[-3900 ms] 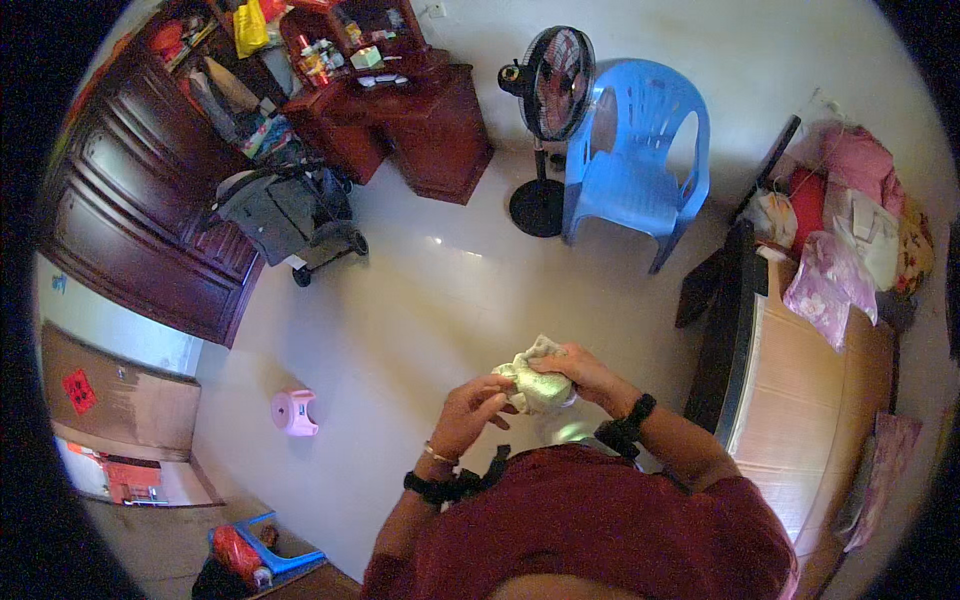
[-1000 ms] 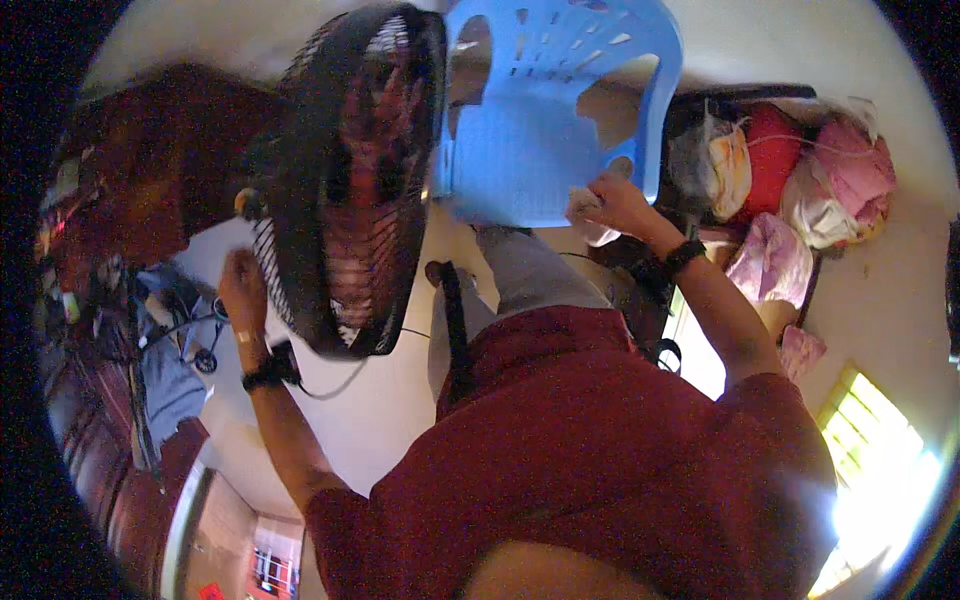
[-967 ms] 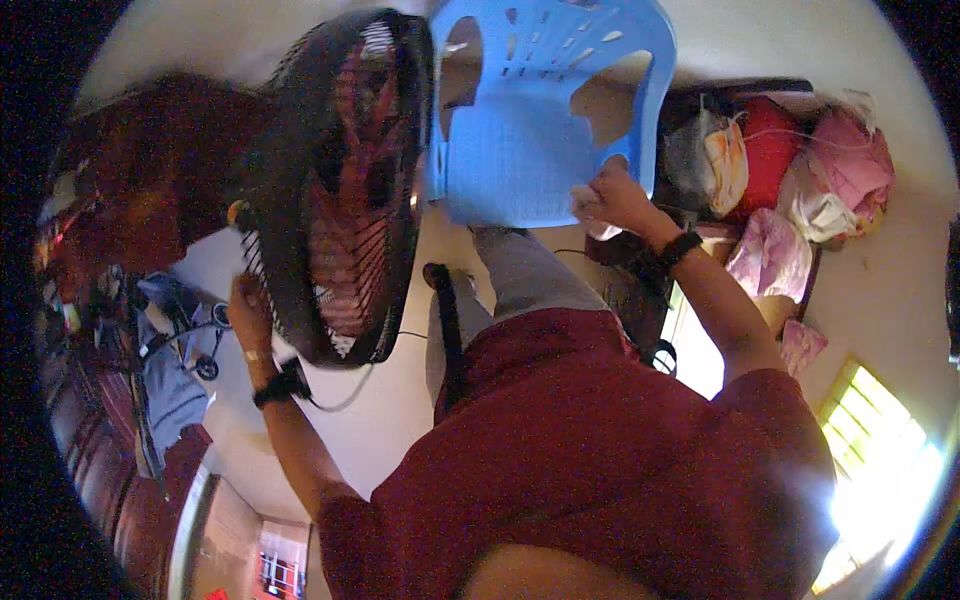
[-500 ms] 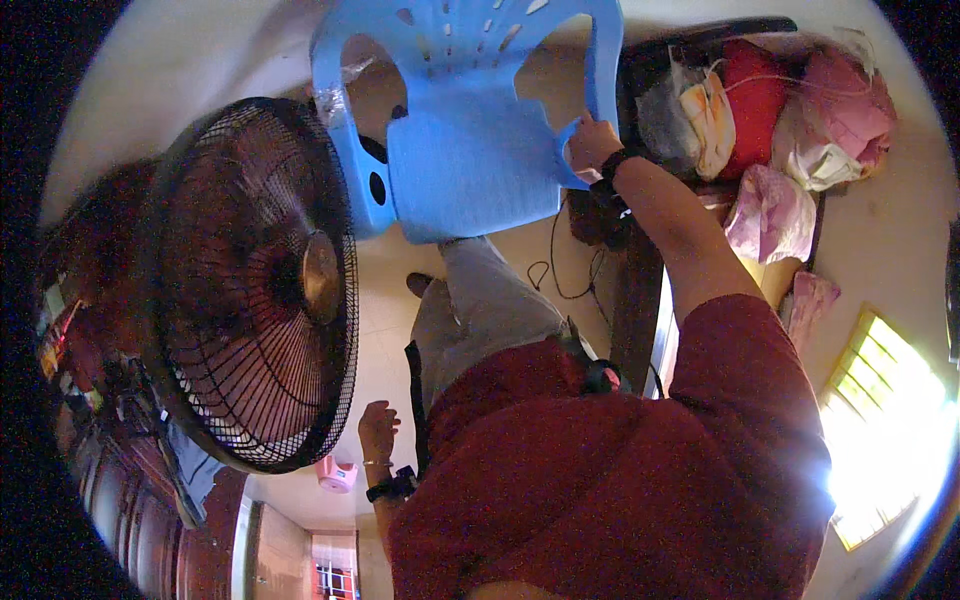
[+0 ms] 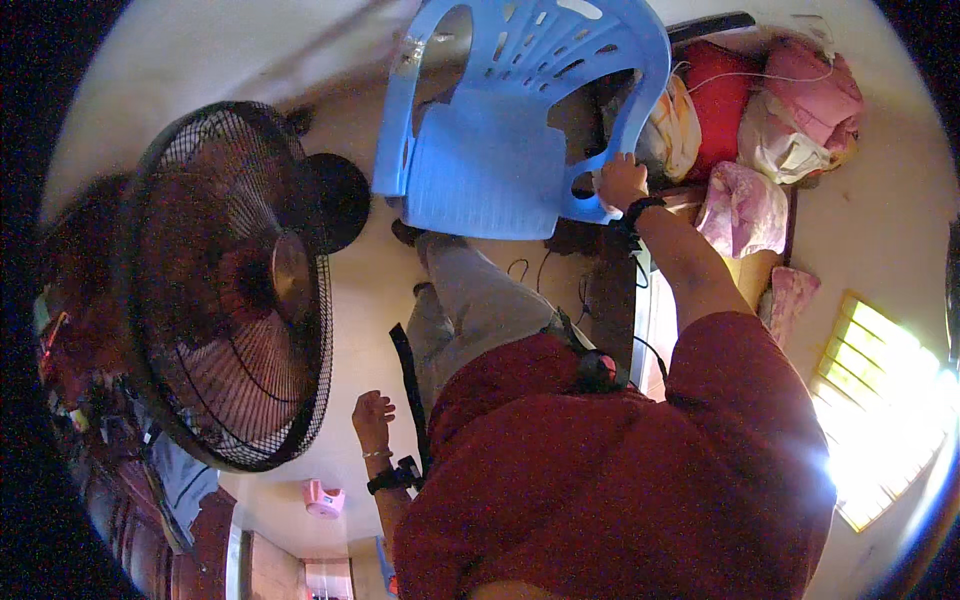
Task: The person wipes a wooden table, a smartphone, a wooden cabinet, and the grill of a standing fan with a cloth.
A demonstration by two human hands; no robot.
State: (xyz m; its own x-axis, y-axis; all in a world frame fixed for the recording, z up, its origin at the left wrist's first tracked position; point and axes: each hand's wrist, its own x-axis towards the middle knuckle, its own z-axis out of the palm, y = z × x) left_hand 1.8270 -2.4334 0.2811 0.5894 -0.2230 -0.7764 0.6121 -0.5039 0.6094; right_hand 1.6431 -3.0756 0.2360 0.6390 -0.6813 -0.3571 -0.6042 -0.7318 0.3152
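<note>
Gripping the armrest of a blue plastic chair point(image 5: 500, 150), the right hand point(image 5: 620, 180) is closed; its slotted back points away. Beside the chair's fan point(image 5: 230, 290), the left hand point(image 5: 372, 418) hangs open, empty.

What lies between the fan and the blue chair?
In the head view, only bare pale floor separates the black fan from the blue chair, which the right hand grips.

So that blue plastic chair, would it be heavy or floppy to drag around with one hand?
Probably light: the blue plastic chair looks thin-shelled, with slots cut through its back, and the right hand grips its armrest alone. It likely stays stiff, being moulded in one piece. It might slide easily on the smooth pale floor, or tip if pulled from high up.
</note>
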